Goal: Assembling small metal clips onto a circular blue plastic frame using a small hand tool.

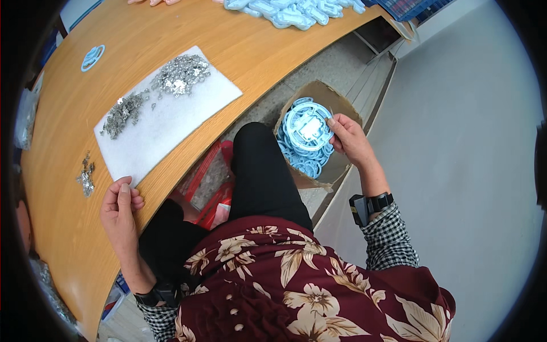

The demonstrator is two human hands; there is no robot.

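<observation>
My right hand (350, 138) grips a round light-blue plastic part (308, 129) by its edge, held over an open cardboard box (341, 104) on the floor beside my right leg. Several more blue parts (304, 162) lie stacked inside that box. My left hand (119, 207) rests on the edge of the wooden table (74, 114), fingers curled, thumb touching the near corner of a white foam sheet (171, 122). Two heaps of small shiny metal pieces (179, 75) lie on that sheet.
A small cluster of metal bits (86, 176) sits on the table left of the sheet. A blue ring part (92, 57) lies far left, a pile of blue parts (290, 11) at the table's far edge. Red-and-clear bags (208, 182) are under the table.
</observation>
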